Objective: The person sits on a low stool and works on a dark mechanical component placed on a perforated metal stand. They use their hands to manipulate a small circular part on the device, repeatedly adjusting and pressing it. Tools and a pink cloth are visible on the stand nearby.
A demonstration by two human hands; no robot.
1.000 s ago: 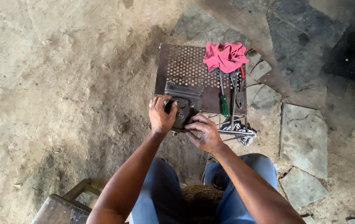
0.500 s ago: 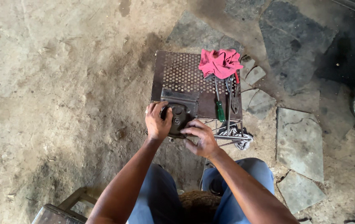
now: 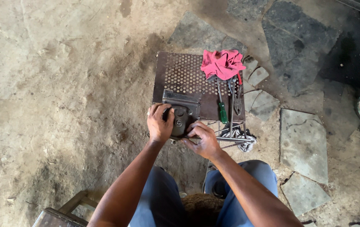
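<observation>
Gripped by left hand (image 3: 160, 122) and right hand (image 3: 203, 140), both closed on it: dark metal part (image 3: 181, 115) at near edge of perforated desk (image 3: 180, 73); green screwdriver (image 3: 222, 110) just beside part, red rag (image 3: 222, 63) beyond

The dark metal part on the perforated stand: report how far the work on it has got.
Laid out: green-handled screwdriver and pink rag lie untouched on the perforated stand. In hand: left hand and right hand both grip the dark metal part at the stand's near edge. Left: it looks whole, nothing visibly removed; I cannot tell more.
</observation>
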